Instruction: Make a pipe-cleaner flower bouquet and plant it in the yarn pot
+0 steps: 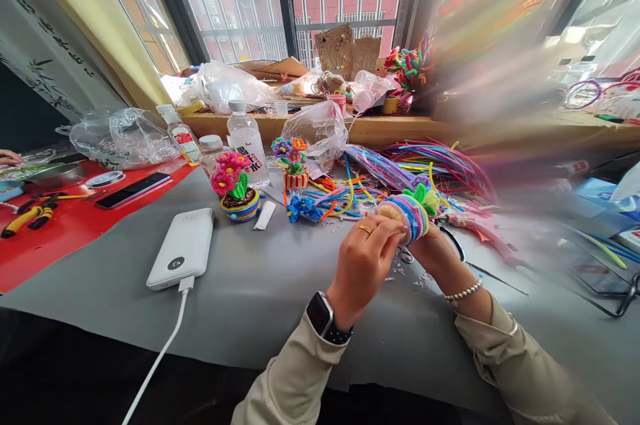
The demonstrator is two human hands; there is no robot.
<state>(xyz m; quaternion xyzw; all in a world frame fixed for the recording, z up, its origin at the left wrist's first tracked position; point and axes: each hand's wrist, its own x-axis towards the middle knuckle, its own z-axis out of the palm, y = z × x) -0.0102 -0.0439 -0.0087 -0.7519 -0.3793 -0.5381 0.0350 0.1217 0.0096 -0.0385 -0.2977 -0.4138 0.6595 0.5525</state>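
Both my hands meet over the grey table mat [250, 291], holding a small pot wound from multicoloured pipe cleaners [411, 215] with green leaves on top. My left hand [363, 265], with a gold ring and a smartwatch, pinches the pot's near side. Partly hidden behind the left, my right hand [435, 251] wears a pearl bracelet and grips the pot from below. Two finished pipe-cleaner flower pots stand further back: a pink one [234, 188] and a purple-orange one [294, 165].
Loose pipe cleaners [425, 168] lie in a pile behind the hands. A white power bank [183, 248] with cable lies at left, near water bottles [246, 138], a phone [134, 189] and yellow pliers [25, 217] on a red mat. Another person's hand [7, 158] shows far left. Scissors [450, 238] lie by my right hand.
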